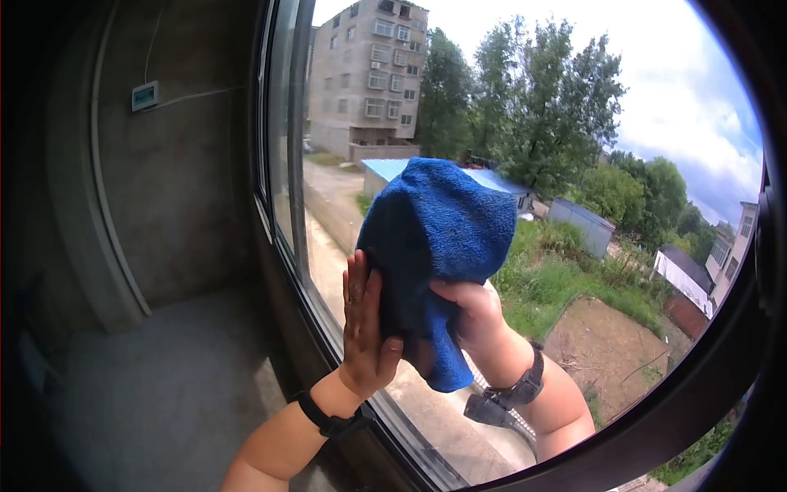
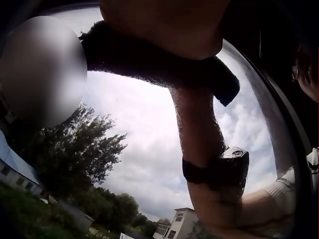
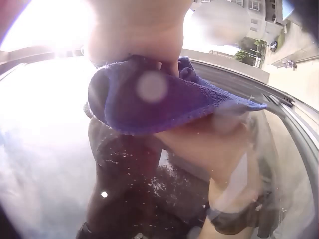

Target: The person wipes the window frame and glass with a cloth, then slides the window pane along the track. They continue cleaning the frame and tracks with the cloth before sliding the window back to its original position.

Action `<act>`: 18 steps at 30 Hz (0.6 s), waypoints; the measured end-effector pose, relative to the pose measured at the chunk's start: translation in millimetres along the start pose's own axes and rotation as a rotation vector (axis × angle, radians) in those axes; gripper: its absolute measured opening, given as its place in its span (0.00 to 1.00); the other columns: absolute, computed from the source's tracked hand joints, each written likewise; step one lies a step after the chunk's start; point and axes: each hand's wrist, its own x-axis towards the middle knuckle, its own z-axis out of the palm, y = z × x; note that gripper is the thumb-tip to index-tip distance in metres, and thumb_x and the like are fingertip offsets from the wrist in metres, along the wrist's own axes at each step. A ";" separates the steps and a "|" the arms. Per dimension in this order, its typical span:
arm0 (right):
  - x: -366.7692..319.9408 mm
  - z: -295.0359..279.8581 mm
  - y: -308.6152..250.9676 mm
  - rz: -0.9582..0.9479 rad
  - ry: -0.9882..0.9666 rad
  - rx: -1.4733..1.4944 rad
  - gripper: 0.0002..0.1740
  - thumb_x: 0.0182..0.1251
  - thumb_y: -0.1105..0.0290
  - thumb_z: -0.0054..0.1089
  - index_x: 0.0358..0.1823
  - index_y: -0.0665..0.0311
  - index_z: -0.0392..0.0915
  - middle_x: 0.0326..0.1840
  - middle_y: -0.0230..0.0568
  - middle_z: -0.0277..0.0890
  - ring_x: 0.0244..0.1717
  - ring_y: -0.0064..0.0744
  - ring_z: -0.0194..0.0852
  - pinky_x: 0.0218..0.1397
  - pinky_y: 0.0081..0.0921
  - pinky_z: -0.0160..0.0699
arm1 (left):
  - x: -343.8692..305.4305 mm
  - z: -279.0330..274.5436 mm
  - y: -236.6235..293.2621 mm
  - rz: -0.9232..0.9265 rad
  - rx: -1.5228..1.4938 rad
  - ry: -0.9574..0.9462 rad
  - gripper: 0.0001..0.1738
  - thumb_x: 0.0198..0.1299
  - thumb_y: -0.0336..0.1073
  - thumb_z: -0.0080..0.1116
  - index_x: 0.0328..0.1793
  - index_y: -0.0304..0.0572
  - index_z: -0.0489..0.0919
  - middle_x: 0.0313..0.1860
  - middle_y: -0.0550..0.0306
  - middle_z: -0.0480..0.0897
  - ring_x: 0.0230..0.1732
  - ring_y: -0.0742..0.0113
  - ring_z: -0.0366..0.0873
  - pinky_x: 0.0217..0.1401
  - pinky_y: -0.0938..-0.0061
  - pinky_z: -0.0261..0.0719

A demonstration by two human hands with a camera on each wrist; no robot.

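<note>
A blue terry cloth (image 1: 467, 213) lies spread at the window pane (image 1: 344, 189), its left part in dark shade. My right hand (image 1: 484, 320) grips it low down, thumb across the fabric and a bunched tail hanging below; its fingers are hidden by the cloth. The right forearm shows beyond the window frame. My left hand (image 1: 365, 336) rests upright along the shaded left edge, fingers straight and close together. In the left wrist view, a dark cloth (image 2: 149, 62) shows just under that hand. The right wrist view has the cloth (image 3: 154, 99) folded beneath the right hand (image 3: 137, 30).
A dark window frame (image 1: 656, 418) curves along the lower right, and a window track (image 1: 410, 443) runs below the hands. The shaded room has a concrete floor (image 1: 180, 377) and a small wall box (image 1: 145, 96). Outside stand trees (image 1: 549, 107) and a building (image 1: 369, 74).
</note>
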 end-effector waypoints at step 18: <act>203.9 65.8 -81.9 -0.265 -0.167 0.201 0.14 0.69 0.64 0.52 0.46 0.69 0.76 0.37 0.43 0.80 0.37 0.41 0.81 0.42 0.40 0.83 | 1.1 -0.4 7.5 -0.039 -0.058 -0.027 0.44 0.74 0.61 0.33 0.84 0.38 0.45 0.85 0.36 0.39 0.85 0.39 0.34 0.82 0.44 0.28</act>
